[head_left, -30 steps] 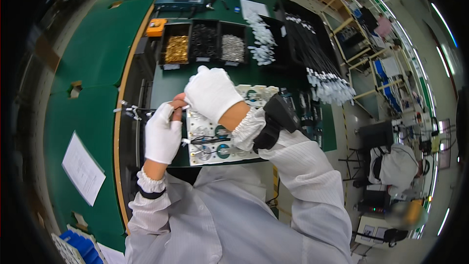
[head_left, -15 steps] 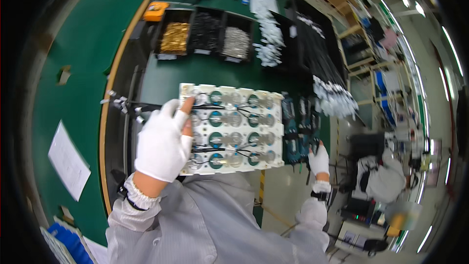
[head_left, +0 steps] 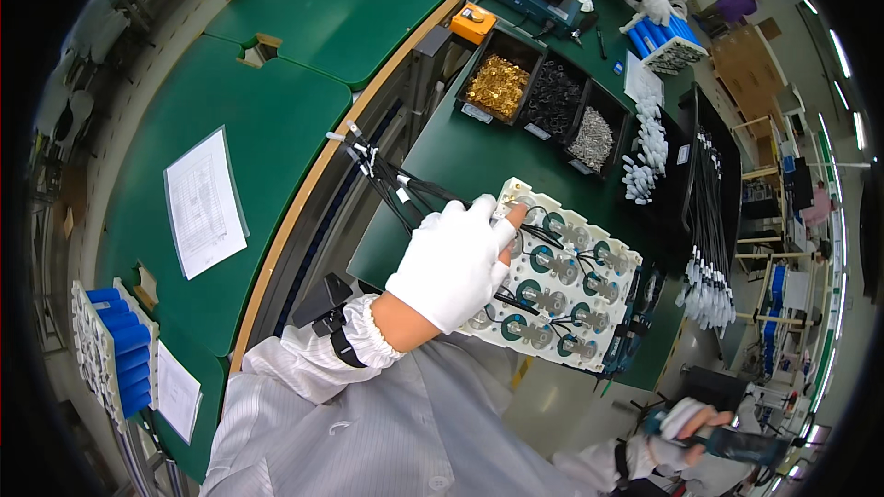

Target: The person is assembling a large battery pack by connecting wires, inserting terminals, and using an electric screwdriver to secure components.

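A white plastic battery holder [head_left: 543,294] lies tilted in front of me, with rows of round openings, shiny metal strips and black wires across it. My left hand [head_left: 451,262], in a white fingerless glove, is closed at its upper left corner, the bare fingertips pressing on the corner and wires. White-tipped black cables [head_left: 396,179] run out past that hand. Off to the lower right, beyond the table, my right hand [head_left: 686,433] is wrapped round a teal and black power screwdriver [head_left: 746,446], blurred by motion. Similar teal tools [head_left: 635,322] rest beside the holder's right edge.
Black bins of gold [head_left: 498,85], black [head_left: 554,92] and silver parts [head_left: 592,140] stand behind the holder. Black cables with white connectors [head_left: 709,276] hang at right. A co-worker's gloved hand [head_left: 656,2] touches a blue-cell battery block [head_left: 677,51]. Another block [head_left: 115,350] stands at left.
My right hand has moved down and outward from the tools beside the holder, now with a power screwdriver in it. My left hand remains at the holder's corner. The view has turned.
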`<act>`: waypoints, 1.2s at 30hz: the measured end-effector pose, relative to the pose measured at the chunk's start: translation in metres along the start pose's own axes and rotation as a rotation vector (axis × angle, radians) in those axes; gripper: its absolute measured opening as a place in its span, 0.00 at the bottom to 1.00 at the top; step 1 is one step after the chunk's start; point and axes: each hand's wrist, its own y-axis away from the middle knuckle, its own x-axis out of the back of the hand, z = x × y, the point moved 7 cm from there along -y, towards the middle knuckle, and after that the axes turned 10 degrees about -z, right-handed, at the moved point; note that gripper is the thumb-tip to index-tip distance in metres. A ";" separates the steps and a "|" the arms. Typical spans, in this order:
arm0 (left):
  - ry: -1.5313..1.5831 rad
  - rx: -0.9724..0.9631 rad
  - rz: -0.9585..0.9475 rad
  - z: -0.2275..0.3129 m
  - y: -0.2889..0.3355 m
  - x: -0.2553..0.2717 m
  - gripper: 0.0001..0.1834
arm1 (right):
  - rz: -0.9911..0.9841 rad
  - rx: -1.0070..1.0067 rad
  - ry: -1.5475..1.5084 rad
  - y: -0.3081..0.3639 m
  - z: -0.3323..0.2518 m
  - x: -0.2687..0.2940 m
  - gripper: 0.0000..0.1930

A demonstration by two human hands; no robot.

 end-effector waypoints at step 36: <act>0.040 -0.014 0.146 0.009 0.032 -0.005 0.28 | -0.607 0.042 -0.436 -0.210 0.121 -0.265 0.14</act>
